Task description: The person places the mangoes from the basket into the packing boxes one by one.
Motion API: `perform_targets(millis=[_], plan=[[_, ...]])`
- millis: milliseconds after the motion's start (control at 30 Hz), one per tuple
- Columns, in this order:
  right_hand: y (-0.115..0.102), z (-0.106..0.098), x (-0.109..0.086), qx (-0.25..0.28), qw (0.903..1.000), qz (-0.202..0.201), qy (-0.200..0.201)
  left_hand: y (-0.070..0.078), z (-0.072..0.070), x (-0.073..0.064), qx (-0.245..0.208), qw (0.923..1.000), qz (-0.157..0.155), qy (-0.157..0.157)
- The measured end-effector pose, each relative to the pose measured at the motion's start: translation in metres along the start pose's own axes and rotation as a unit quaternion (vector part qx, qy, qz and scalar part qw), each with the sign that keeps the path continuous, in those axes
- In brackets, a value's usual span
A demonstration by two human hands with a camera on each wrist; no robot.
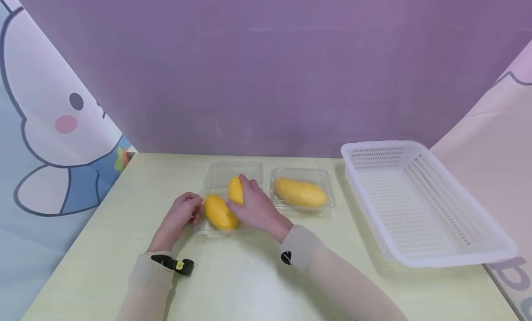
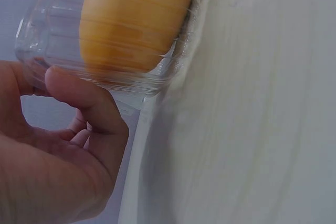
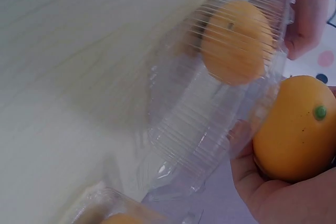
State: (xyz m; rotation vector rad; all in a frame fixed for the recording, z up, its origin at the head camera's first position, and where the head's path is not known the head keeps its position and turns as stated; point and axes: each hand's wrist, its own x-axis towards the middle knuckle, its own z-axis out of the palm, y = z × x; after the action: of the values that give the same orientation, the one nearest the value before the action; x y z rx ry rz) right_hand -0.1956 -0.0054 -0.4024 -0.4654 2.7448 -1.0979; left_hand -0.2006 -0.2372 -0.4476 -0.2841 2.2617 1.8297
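My right hand (image 1: 258, 207) grips a yellow-orange mango (image 3: 296, 129) with a green stem spot, raised over an opened clear plastic box (image 1: 209, 229). Another mango (image 1: 220, 212) lies inside that box, seen through its ribbed wall in both wrist views. At the box's left edge is my left hand (image 1: 180, 216), with thumb and finger pinching the rim in the left wrist view. The box's lid (image 1: 216, 173) is folded back towards the wall. To the right, a second clear box (image 1: 331, 202) contains a yellow mango (image 1: 301, 192).
A white perforated plastic basket (image 1: 399, 256) stands on the right side of the pale table (image 1: 241, 288). Behind the table rises a purple wall (image 1: 266, 81). Cartoon-printed cloth (image 1: 45, 127) hangs at the left, and a pink printed cloth (image 1: 490, 173) at the right.
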Motion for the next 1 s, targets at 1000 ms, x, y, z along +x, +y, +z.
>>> perform_targets(millis=[1000], plan=[[0.0,0.028,0.003,-0.23,0.972,-0.047,0.002,0.002,-0.001,-0.004,0.006,1.0,0.001,0.004]])
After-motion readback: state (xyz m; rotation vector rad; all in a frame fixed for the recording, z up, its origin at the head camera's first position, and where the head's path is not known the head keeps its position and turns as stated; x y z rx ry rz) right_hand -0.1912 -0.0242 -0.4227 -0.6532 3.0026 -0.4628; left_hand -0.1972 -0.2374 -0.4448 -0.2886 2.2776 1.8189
